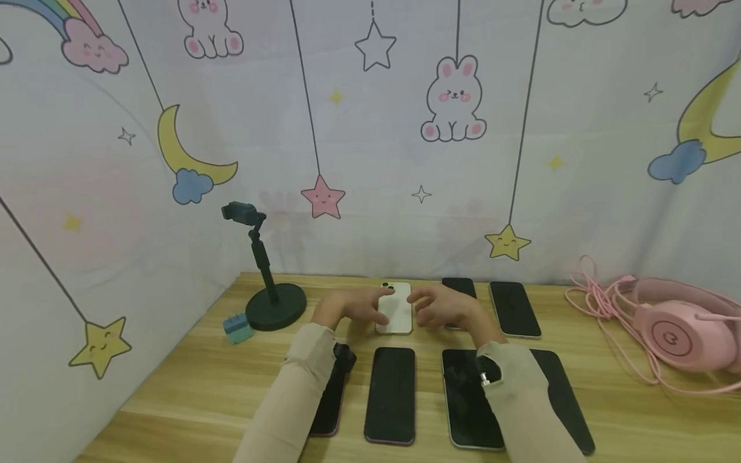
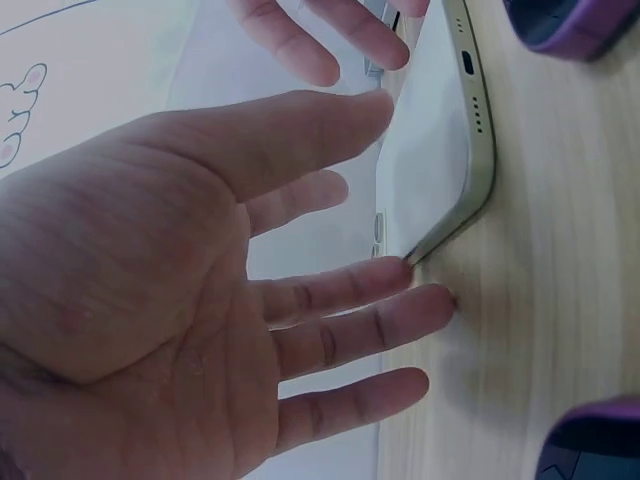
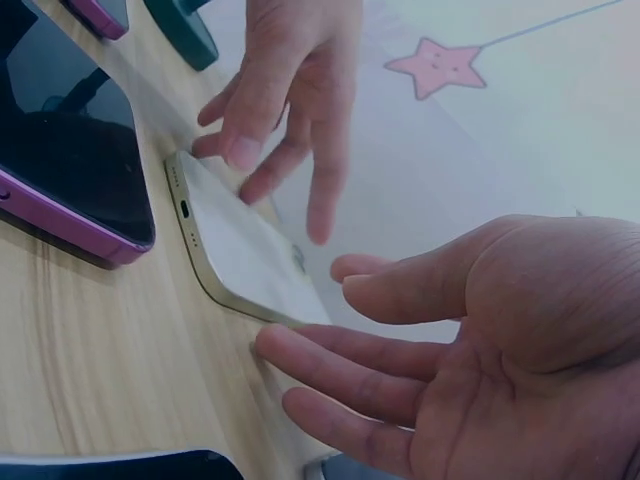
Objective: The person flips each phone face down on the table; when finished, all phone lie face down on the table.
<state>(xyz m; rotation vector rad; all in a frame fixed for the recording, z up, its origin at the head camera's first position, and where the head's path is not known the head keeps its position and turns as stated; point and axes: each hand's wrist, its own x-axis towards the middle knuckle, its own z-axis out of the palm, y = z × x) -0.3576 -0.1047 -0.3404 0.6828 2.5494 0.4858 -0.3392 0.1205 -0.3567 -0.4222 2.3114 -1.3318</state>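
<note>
A white phone [image 1: 395,318] lies on the wooden table with its back and camera lenses facing up. Beside its left edge is my left hand [image 1: 360,305], the fingertips right at the phone's side in the left wrist view and the thumb over its back. My right hand [image 1: 442,307] hovers off the opposite edge, fingers loosely bent and pointing at the phone. In the right wrist view the phone's port end [image 3: 190,220] shows, with the right fingertips [image 3: 280,345] close to its long edge. Neither palm holds anything.
Nearer me lie a purple-edged phone [image 1: 390,395], another [image 1: 329,405] under my left arm, and two dark devices [image 1: 469,411] by my right arm. Two dark phones [image 1: 515,308] lie behind. A phone stand [image 1: 278,305], a plug [image 1: 238,328] and pink headphones [image 1: 683,334] flank them.
</note>
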